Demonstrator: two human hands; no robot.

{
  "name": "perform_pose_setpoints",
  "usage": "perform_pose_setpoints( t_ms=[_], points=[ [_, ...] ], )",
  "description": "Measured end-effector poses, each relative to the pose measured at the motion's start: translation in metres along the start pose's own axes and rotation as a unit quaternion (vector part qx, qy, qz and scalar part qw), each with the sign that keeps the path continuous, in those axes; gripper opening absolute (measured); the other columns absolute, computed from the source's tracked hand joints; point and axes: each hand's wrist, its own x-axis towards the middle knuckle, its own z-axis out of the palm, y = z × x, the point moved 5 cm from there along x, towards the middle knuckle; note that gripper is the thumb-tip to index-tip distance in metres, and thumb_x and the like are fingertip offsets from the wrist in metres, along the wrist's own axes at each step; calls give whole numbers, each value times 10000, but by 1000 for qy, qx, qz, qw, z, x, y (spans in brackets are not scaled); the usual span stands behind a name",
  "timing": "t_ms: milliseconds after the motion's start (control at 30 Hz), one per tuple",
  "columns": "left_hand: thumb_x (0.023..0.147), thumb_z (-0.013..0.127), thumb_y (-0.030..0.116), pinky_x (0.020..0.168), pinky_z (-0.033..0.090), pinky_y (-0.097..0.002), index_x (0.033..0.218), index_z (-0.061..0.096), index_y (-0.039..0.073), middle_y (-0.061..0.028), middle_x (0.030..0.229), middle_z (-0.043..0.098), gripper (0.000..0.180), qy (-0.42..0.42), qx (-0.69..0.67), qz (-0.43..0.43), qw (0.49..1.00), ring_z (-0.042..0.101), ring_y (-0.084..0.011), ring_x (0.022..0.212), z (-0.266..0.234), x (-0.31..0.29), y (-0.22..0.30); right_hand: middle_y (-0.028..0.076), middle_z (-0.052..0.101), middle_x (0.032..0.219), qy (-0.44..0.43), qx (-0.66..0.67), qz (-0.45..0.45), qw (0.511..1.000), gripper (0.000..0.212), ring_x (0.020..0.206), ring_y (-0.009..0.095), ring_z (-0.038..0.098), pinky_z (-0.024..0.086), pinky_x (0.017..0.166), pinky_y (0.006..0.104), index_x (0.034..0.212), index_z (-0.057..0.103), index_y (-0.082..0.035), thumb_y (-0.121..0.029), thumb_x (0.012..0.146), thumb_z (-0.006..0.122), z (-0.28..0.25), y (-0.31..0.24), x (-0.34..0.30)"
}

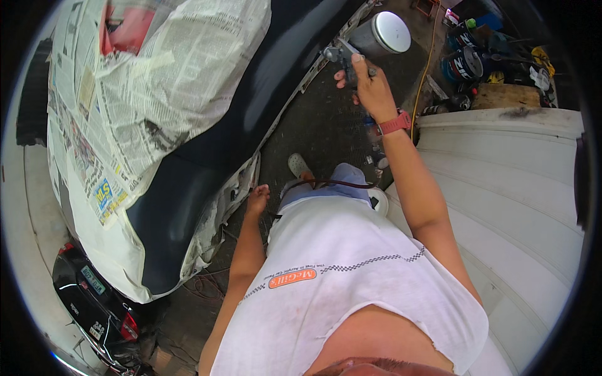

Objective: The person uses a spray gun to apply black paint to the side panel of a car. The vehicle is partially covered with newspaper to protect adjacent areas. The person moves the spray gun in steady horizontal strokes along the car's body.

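Observation:
My right hand is wrapped round the grip of a spray gun, held out to the upper right. On the gun sits a grey paint cup with a round silver lid. The gun's front points left, close to a dark, smooth car body panel. Low beside that panel's edge hangs my left hand, its fingers loosely curved, with nothing visible in them. Newspaper and plastic sheeting cover the car above the dark panel. A dark hose runs across in front of my legs.
White ribbed panelling stands close on my right. Paint pails and clutter crowd the far right, beside an orange cord. A black car is at lower left. Loose masking paper hangs along the panel's lower edge.

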Motion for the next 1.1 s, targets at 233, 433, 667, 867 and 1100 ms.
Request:
perform_pose_setpoints(
  t_ms=[233, 433, 667, 867, 1100],
  points=[
    [1028, 614, 433, 893, 552, -348, 1327, 650, 68, -77, 1142, 731, 473, 64, -36, -95, 993, 706, -180, 959, 25, -10, 1, 30, 713, 845, -58, 20, -8, 998, 496, 689, 74, 629, 474, 524, 244, 1156, 705, -29, -475, 1066, 507, -30, -6, 39],
    [1030, 616, 424, 749, 544, -333, 1225, 679, 58, -80, 1065, 722, 420, 143, -104, -135, 975, 688, -175, 905, 70, -54, -19, 39, 696, 817, -262, 62, -39, 962, 421, 751, 102, 645, 524, 758, 278, 1090, 688, 35, -354, 1085, 529, -9, -5, 49],
    [1033, 596, 453, 670, 501, -330, 1061, 714, 6, -79, 893, 705, 462, 199, -208, -136, 948, 629, -144, 797, 258, -107, 31, 49, 723, 882, -348, 49, -49, 935, 497, 703, 70, 643, 470, 511, 233, 1207, 662, 4, -446, 1083, 491, -62, 0, 121],
    [1020, 610, 497, 675, 473, -309, 1097, 716, 4, -81, 885, 705, 510, 186, -77, -141, 969, 593, -140, 749, 371, -130, 86, 37, 723, 869, -267, 8, -35, 963, 526, 704, 69, 649, 460, 484, 222, 1227, 672, -22, -497, 1061, 519, -151, 4, 191],
    [999, 649, 492, 660, 498, -320, 1172, 700, 42, -49, 873, 693, 485, 200, -259, -185, 927, 604, -135, 737, 425, -130, 42, 58, 735, 901, -221, 1, -83, 972, 552, 710, 81, 663, 467, 474, 231, 1237, 665, -5, -501, 1074, 484, -196, -9, 226]
  ],
)
